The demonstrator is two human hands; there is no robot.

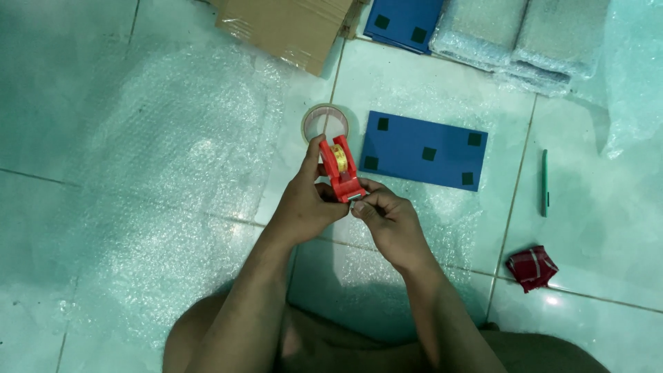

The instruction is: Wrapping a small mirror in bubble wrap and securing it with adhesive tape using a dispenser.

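My left hand (306, 200) grips a small red tape dispenser (341, 170) with a yellowish roll in it, held upright above the tiled floor. The fingers of my right hand (387, 217) pinch at the dispenser's lower front end, by its cutter. Just beyond the dispenser a roll of clear tape (324, 122) lies flat on the floor. To its right lies a blue rectangular panel (423, 150) with small black squares on it.
Bubble wrap sheet (173, 138) covers the floor on the left. A cardboard box (286, 27), more blue panels (404, 21) and bubble-wrapped bundles (525, 38) line the far edge. A green pen (544, 183) and a red folded cloth (531, 267) lie at the right.
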